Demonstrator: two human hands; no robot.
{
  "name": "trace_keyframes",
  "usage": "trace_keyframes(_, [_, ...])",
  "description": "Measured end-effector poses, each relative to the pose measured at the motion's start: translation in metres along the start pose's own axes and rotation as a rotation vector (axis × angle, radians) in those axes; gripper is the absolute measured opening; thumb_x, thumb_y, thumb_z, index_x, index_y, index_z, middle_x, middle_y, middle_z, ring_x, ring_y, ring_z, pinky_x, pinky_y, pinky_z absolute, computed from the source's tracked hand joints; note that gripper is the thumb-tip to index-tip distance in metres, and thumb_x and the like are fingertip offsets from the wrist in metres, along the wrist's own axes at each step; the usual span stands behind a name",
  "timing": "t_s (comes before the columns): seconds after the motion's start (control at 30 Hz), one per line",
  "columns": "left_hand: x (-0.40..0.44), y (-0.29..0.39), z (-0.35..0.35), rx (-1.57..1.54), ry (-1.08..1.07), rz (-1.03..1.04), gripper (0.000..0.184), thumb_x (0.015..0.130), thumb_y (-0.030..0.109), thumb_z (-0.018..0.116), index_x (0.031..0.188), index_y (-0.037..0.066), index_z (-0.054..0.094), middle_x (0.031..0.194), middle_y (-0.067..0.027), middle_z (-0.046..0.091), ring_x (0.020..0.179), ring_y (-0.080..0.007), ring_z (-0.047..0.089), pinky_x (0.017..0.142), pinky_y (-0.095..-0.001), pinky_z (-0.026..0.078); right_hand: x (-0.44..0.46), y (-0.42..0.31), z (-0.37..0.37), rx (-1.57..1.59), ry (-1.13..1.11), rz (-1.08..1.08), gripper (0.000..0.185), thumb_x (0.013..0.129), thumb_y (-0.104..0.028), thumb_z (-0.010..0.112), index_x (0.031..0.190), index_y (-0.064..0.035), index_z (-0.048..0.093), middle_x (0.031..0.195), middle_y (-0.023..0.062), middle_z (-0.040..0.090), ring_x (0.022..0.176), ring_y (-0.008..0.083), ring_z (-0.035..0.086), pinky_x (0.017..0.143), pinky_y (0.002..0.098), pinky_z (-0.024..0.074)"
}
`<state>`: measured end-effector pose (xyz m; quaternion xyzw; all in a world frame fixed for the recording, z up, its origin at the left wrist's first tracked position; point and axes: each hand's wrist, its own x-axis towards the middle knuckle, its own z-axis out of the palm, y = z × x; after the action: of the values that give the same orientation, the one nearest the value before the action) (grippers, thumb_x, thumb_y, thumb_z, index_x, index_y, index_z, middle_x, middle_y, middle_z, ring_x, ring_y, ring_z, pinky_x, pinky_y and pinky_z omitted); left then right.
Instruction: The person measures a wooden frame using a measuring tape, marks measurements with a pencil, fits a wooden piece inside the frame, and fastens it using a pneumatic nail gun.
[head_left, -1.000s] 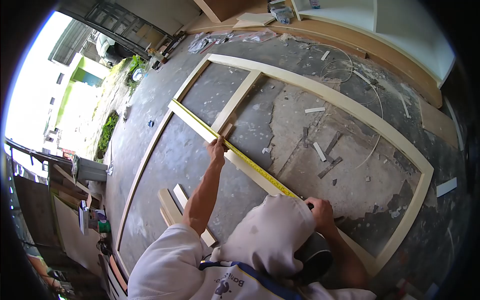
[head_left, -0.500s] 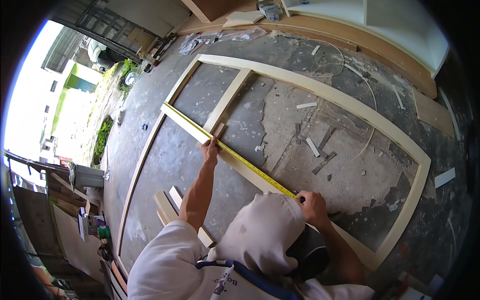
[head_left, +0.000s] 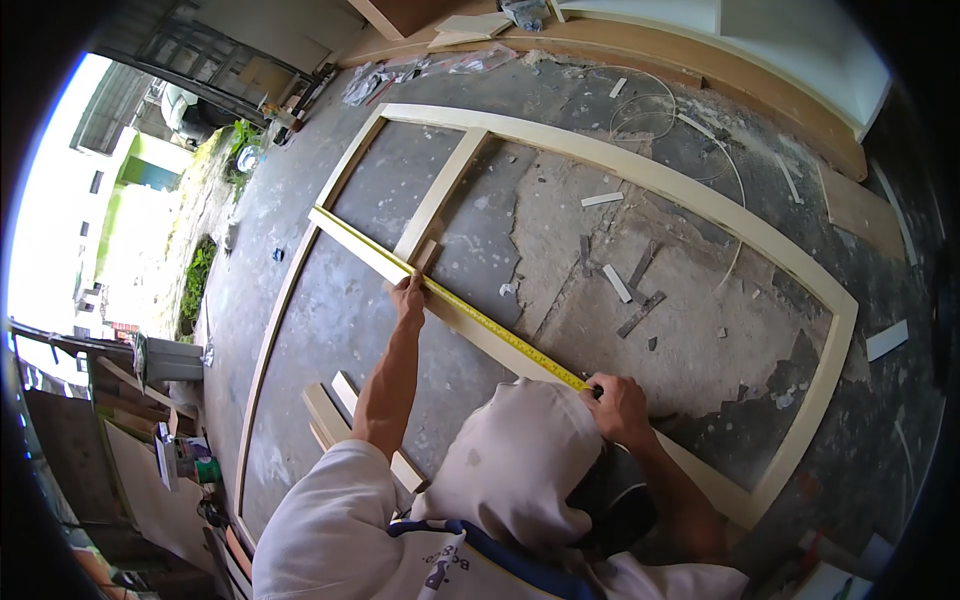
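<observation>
A pale wooden frame (head_left: 640, 172) lies on the grey floor, with a long bar (head_left: 470, 331) across its middle and a shorter crosspiece (head_left: 441, 190) meeting it. Along the long bar runs an extended yellow tape measure (head_left: 500, 333), from the frame's left side to near my knee. My left hand (head_left: 408, 297) pinches the tape against the bar beside the crosspiece. In my right hand (head_left: 617, 408) is the dark end of the tape, by my knee; the fingers partly hide it. A small wood block (head_left: 427, 257) sits next to the crosspiece.
Loose wood strips (head_left: 330, 418) lie left of my knee. White scraps (head_left: 617, 284) and a thin cable (head_left: 738, 190) are scattered on the broken floor. A white cabinet (head_left: 800, 62) stands at the back right, a grey bin (head_left: 172, 360) at the left.
The view has shifted, so the frame appears further left. My right hand has come up slightly along the bar with its end of the tape. My left hand stays near the crosspiece.
</observation>
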<state>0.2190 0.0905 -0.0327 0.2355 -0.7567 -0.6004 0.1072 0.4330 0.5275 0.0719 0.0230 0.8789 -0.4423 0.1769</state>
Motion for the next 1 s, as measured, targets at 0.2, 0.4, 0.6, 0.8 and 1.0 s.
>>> trace_keyframes(0.2, [0.004,-0.004,-0.005,0.050,0.044,-0.001,0.029,0.095,0.027,0.070,0.094,-0.002,0.070,0.071,-0.0037,0.063,0.055,-0.0109,0.053,0.049,-0.0275,0.044,-0.027,0.024,0.001,0.060,0.120,0.029,0.028,0.084,-0.029,0.064,0.095,-0.0041,0.072,0.095,0.0217,0.071,0.091,0.0403,0.068,0.083,0.0475,0.0537])
trace_keyframes(0.4, [0.021,-0.005,-0.012,0.093,-0.048,-0.039,0.023,0.090,0.018,0.075,0.097,-0.001,0.062,0.072,-0.0062,0.064,0.053,-0.0110,0.057,0.043,-0.0227,0.040,-0.120,0.108,-0.043,-0.057,0.342,0.103,0.028,0.080,-0.021,0.067,0.100,-0.0037,0.073,0.100,0.0180,0.071,0.098,0.0363,0.064,0.088,0.0444,0.0508])
trace_keyframes(0.6, [0.019,-0.013,0.008,0.279,0.188,0.099,0.046,0.086,0.021,0.079,0.115,-0.007,0.056,0.088,-0.0145,0.067,0.059,-0.0193,0.062,0.045,-0.0299,0.047,-0.195,0.139,-0.069,-0.129,0.466,0.306,0.030,0.078,-0.015,0.070,0.105,-0.0034,0.073,0.109,0.0188,0.071,0.104,0.0349,0.062,0.094,0.0420,0.0499])
trace_keyframes(0.8, [-0.153,0.039,0.102,0.809,-0.069,0.864,0.038,0.081,0.016,0.080,0.114,0.007,0.064,0.115,-0.0092,0.063,0.109,-0.0277,0.053,0.097,-0.0446,0.038,-0.198,0.141,-0.060,-0.280,0.495,0.316,0.031,0.080,-0.015,0.069,0.108,-0.0032,0.072,0.113,0.0188,0.069,0.106,0.0339,0.060,0.093,0.0419,0.0499])
trace_keyframes(1.0, [-0.299,0.051,0.169,0.487,-1.113,0.958,0.026,0.080,0.011,0.075,0.106,0.009,0.069,0.107,-0.0066,0.064,0.105,-0.0260,0.057,0.093,-0.0405,0.037,-0.199,0.144,-0.044,-0.441,0.580,0.232,0.030,0.082,-0.015,0.068,0.108,-0.0020,0.071,0.114,0.0167,0.069,0.102,0.0332,0.060,0.090,0.0430,0.0500])
